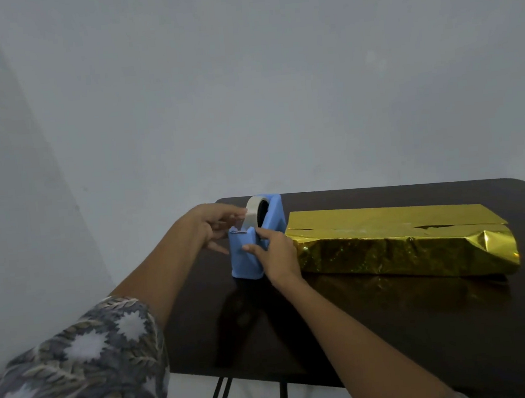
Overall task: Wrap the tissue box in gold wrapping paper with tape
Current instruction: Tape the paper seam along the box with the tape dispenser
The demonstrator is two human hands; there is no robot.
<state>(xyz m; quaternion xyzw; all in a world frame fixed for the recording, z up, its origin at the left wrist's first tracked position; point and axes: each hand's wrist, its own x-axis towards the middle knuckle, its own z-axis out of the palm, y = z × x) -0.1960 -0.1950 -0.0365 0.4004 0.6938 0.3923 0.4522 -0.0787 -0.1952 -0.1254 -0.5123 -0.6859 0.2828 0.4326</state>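
Head view: left hand (212, 223) pinches the tape (246, 222) just above the cutter (238, 231), while right hand (275, 254) grips the blue tape dispenser (246, 263). Best to pull steadily, then snap down across the blade. The gold-wrapped tissue box (402, 250) lies just right of the right fingers.

The box (396, 252) lies lengthwise at the right, sheathed in crinkled gold paper (383, 220). Its top seam seems partly taped, and the right end is a loose, unfolded flap. Just left of it stands a blue dispenser (244, 264) holding a white tape (252, 208) roll, with a strip drawn toward the near cutter.
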